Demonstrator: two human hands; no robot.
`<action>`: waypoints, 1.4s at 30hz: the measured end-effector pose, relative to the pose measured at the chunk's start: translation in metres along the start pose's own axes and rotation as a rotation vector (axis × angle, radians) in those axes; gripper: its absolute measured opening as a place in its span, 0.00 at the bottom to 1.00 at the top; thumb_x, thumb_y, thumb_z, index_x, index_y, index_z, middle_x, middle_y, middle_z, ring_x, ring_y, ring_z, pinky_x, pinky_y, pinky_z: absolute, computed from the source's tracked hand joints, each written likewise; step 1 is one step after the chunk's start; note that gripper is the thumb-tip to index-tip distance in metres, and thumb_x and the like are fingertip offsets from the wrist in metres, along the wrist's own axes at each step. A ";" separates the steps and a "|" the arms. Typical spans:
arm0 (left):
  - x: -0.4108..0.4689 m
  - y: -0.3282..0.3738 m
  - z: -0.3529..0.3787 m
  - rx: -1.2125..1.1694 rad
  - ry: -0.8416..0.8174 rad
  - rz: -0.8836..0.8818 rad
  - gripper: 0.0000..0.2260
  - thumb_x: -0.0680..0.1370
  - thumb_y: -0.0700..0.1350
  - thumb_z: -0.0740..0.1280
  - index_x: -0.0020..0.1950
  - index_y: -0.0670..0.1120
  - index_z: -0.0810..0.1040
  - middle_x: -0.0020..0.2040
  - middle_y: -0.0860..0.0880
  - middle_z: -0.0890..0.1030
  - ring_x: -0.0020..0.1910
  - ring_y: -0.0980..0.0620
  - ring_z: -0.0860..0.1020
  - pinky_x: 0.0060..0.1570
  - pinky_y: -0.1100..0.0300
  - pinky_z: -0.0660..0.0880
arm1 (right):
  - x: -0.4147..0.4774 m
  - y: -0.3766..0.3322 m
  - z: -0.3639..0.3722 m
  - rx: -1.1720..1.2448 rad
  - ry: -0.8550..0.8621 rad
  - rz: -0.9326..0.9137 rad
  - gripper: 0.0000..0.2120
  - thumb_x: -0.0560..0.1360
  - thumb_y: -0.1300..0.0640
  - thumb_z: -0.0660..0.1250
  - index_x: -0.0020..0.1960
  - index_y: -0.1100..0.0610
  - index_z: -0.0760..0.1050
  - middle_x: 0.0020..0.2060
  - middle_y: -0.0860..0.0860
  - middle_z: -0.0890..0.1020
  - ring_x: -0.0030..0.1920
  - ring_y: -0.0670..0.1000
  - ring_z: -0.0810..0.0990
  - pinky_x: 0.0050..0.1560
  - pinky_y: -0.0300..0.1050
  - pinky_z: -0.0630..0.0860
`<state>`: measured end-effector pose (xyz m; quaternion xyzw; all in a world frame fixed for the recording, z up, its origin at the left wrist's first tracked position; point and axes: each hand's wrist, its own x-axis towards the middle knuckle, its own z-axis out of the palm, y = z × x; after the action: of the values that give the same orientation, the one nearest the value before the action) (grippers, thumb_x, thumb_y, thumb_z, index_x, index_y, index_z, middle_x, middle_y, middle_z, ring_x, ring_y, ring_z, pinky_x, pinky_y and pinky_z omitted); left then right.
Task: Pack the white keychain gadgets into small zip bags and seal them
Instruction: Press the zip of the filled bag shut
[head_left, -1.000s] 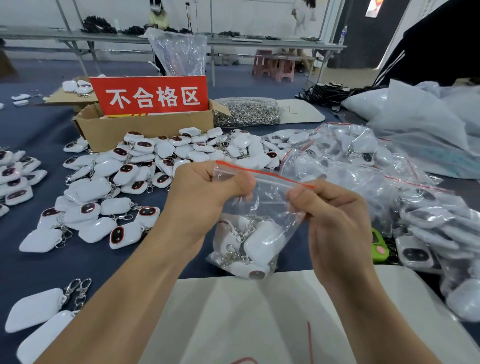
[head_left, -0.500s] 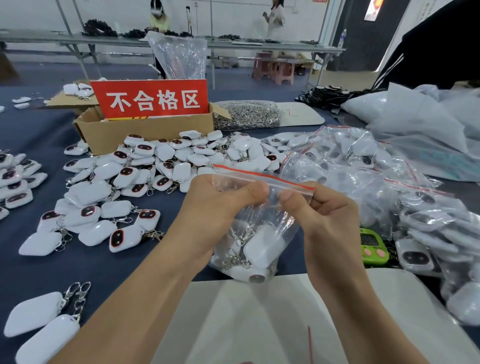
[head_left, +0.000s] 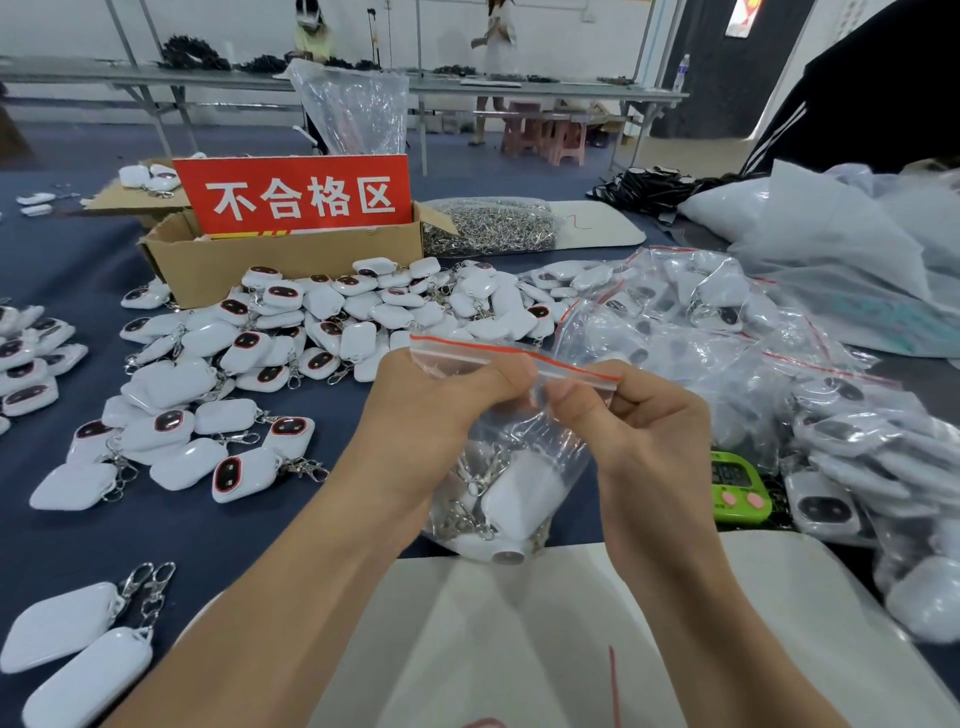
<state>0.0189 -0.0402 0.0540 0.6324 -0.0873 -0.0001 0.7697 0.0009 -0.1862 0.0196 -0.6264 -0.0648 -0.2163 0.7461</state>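
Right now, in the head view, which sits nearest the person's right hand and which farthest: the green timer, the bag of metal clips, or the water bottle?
1. Green timer: just right of the right hand.
2. Bag of metal clips: farther back, beside the cardboard box.
3. Water bottle: on the far table.

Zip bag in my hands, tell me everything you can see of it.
The zip bag is small, clear, crinkled plastic with a red strip along its top edge. It hangs upright above the table, mouth up. At its bottom lie white gadgets with metal clips; their count is unclear. The left hand and right hand pinch it just under the strip, thumbs close together. Whether the seal is shut can't be told.
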 end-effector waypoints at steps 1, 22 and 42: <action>0.001 -0.002 -0.001 0.018 0.009 0.006 0.07 0.73 0.35 0.74 0.36 0.43 0.85 0.38 0.40 0.85 0.38 0.49 0.83 0.39 0.63 0.79 | 0.000 0.000 0.000 0.010 -0.005 -0.001 0.03 0.73 0.65 0.73 0.44 0.63 0.86 0.39 0.60 0.87 0.41 0.57 0.85 0.47 0.48 0.80; 0.004 -0.002 -0.004 0.055 0.022 0.050 0.06 0.72 0.31 0.75 0.40 0.41 0.88 0.38 0.41 0.87 0.36 0.49 0.85 0.36 0.61 0.80 | 0.001 -0.004 0.002 0.034 -0.005 0.030 0.08 0.76 0.70 0.71 0.40 0.63 0.86 0.33 0.56 0.86 0.34 0.50 0.82 0.39 0.37 0.77; 0.001 -0.010 0.000 0.201 0.066 0.149 0.04 0.66 0.43 0.77 0.39 0.46 0.88 0.37 0.43 0.87 0.42 0.38 0.86 0.42 0.43 0.83 | 0.001 -0.004 0.008 -0.046 0.007 0.003 0.08 0.70 0.61 0.72 0.34 0.51 0.82 0.28 0.48 0.80 0.30 0.46 0.74 0.34 0.36 0.71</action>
<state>0.0214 -0.0421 0.0446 0.6977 -0.1083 0.0866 0.7028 0.0010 -0.1796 0.0250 -0.6428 -0.0561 -0.2189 0.7320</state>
